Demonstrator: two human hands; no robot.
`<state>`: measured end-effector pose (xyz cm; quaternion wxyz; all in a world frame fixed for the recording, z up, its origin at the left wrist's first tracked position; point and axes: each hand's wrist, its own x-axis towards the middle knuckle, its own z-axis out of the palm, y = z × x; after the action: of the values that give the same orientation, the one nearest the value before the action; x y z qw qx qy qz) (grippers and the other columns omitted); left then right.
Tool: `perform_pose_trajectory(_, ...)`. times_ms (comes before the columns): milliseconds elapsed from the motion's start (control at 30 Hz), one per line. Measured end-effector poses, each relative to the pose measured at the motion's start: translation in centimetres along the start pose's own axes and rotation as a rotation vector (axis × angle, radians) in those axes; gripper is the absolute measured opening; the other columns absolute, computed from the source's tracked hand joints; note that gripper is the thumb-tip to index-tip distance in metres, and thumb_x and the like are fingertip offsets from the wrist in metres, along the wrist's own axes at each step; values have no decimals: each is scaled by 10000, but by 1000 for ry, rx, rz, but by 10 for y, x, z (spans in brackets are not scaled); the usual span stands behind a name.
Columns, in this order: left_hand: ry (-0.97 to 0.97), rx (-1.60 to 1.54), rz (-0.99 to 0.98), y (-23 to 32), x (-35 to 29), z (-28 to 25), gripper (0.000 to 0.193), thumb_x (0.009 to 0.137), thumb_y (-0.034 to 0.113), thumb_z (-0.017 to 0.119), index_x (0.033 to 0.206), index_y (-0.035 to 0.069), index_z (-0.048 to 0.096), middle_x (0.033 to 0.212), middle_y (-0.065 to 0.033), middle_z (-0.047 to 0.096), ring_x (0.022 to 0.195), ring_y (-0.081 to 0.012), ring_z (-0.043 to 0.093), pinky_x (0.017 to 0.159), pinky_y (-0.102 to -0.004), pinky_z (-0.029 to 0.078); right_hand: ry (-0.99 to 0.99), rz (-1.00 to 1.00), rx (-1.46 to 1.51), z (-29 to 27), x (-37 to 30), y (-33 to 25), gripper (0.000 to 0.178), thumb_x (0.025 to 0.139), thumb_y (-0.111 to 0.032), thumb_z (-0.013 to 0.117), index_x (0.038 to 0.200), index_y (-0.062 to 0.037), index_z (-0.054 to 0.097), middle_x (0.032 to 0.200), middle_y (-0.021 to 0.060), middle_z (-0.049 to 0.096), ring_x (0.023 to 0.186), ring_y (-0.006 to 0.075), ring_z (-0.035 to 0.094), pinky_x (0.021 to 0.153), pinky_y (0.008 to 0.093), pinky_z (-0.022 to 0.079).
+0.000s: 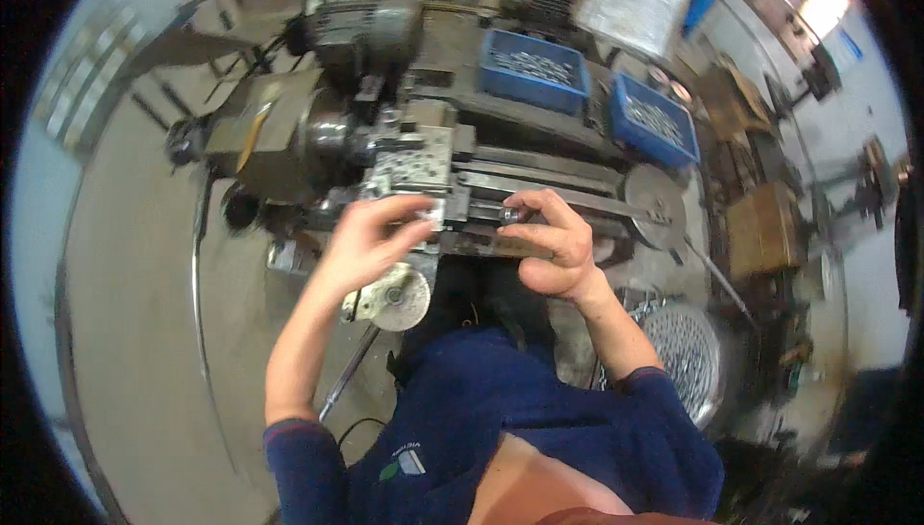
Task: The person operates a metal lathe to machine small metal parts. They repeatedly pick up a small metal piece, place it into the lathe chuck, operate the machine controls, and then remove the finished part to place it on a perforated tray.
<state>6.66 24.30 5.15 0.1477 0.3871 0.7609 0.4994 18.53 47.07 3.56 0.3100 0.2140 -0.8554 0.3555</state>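
Observation:
A small metal lathe stands in front of me, with a speckled light-coloured slide (419, 164) in its middle. My left hand (371, 241) is at the near edge of that slide. Its thumb and fingers are apart, and I see nothing between them. To the right, my right hand (558, 241) curls its fingers and thumb round a small dark metal knob (509, 216), which sits at the end of a short rod coming off the slide. A round handwheel (397, 296) is just below my left hand.
Behind the lathe bed are two blue bins, a left one (534, 97) and a right one (654, 145), holding many small metal parts. A motor (366, 34) stands at the back left. A round metal disc (654, 205) lies at the bed's right end. Low right is a round container (685, 357) of metal pieces.

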Motion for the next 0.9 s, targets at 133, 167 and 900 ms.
perform_pose_trajectory(133, -161, -347, -47, 1, 17, 31, 230, 885, 182, 553, 904, -37, 620, 759, -50, 641, 718, -93, 597, 681, -251, 480, -92, -115, -44, 19, 31, -13, 312, 498, -73, 580, 798, 4, 615, 969, 154, 536, 752, 281, 522, 652, 343, 454)
perform_pose_trajectory(167, -153, -378, -55, -3, 16, 34, 242, 893, 195, 543, 884, -34, 619, 740, -42, 635, 697, -83, 581, 663, -246, 476, -122, -133, -59, 20, 34, -13, 307, 498, -72, 578, 794, 0, 613, 964, 151, 533, 753, 281, 519, 648, 344, 452)
perform_pose_trajectory(900, -44, -1128, -50, -52, 6, -5, 339, 930, 251, 430, 895, -50, 582, 739, -152, 626, 644, -253, 622, 631, -355, 516, -268, -71, 194, 67, 94, 2, 343, 517, -49, 608, 856, -54, 658, 1032, 162, 610, 881, 312, 596, 770, 363, 477)
